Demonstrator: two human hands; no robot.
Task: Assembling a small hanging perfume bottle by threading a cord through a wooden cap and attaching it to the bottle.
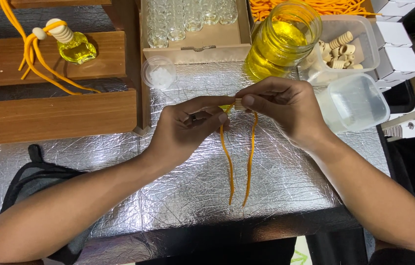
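Observation:
My left hand (pixel 187 128) and my right hand (pixel 286 105) meet above a silver foil-covered table (pixel 192 186). Together they pinch a small pale wooden cap (pixel 239 103) and a yellow-orange cord (pixel 249 162). The cord's two ends hang down from the fingers toward the table's front edge. The left thumb and fingers are closed on the cord just left of the cap. The right thumb and forefinger grip the cap itself. Most of the cap is hidden by the fingers.
A jar of yellow liquid (pixel 281 41) stands behind the hands. A wooden box of empty glass bottles (pixel 187 22), a tub of wooden caps (pixel 345 46), an empty clear tub (pixel 354 100) and a small lidded cup (pixel 159 73) surround it. A finished yellow bottle (pixel 76 48) sits on a wooden shelf at left.

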